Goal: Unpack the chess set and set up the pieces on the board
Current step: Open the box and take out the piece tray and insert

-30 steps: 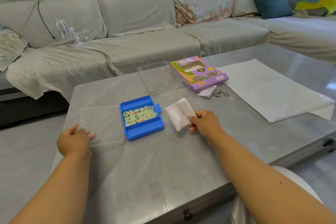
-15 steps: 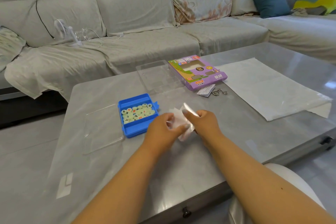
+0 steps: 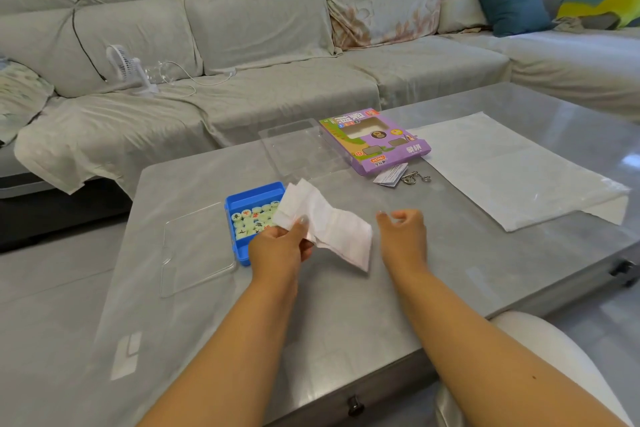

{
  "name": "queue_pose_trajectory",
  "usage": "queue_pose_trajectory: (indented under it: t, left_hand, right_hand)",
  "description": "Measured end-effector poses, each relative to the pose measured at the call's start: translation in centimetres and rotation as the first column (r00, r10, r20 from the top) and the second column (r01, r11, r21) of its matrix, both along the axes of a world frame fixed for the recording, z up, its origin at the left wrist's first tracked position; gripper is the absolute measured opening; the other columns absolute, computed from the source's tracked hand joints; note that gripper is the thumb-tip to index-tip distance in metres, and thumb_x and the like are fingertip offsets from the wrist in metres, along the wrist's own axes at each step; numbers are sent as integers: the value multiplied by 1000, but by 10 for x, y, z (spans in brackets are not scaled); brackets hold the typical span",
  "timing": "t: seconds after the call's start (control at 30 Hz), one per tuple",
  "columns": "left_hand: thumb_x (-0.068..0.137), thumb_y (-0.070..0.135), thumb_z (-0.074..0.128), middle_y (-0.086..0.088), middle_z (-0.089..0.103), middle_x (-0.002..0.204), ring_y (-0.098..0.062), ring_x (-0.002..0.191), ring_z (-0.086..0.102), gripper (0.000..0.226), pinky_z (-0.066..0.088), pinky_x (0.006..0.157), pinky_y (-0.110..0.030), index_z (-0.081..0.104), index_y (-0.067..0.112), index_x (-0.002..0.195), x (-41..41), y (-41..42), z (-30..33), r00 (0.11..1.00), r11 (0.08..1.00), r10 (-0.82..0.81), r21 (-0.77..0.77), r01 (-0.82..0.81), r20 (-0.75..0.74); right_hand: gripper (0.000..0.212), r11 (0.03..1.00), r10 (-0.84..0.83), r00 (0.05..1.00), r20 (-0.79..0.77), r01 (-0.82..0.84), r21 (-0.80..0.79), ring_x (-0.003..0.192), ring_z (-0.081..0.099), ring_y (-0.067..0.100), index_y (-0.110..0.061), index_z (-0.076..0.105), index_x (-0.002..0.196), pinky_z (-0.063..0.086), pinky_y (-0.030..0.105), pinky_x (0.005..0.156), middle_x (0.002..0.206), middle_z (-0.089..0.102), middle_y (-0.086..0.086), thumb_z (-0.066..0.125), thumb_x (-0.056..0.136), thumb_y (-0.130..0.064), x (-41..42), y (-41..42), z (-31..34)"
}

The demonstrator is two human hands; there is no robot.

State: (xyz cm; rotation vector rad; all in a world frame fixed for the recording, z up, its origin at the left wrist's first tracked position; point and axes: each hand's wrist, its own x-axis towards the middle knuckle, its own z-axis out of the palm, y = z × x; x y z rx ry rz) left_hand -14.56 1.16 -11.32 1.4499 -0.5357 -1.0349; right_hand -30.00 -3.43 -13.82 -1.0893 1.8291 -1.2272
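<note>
Your left hand (image 3: 277, 246) pinches the half-unfolded paper board (image 3: 325, 222) above the bench (image 3: 346, 322), beside the blue tray (image 3: 254, 194) of pieces (image 3: 251, 220). Your right hand (image 3: 401, 236) hangs loosely curled, holding nothing. Catch the free edge, open it flat, clear of the tray.

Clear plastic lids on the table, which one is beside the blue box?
The flat clear lid left of the blue box, edges nearly touching. The other clear tray lies farther back, against the purple box.

Blue tray (image 3: 256, 192), pale green pieces (image 3: 251, 220), white paper (image 3: 332, 225), purple box (image 3: 375, 140).
</note>
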Motion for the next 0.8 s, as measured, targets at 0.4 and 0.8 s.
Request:
queue_pose_trajectory:
  t: [0.4,0.8]
  left_hand:
    - [88,28,65,-7,70,81,-17,71,67,19,58,68,-31,66,9,91,3,4,18,973,977,-181,-85,194,142]
    - [85,24,69,-5,56,61,-12,53,54,17,52,48,-21,62,9,85,11,1,25,996,990,-78,-113,83,50]
  right_hand:
    - [17,908,417,907,64,-412,-77,68,50,17,0,63,85,43,28,64,75,58,5,61,86,-17,17,8,18]
    - [38,749,515,778,-361,-613,-251,90,53,10,-15,66,99,42,22,84,92,57,-7,81,69,-32,8,15,25]
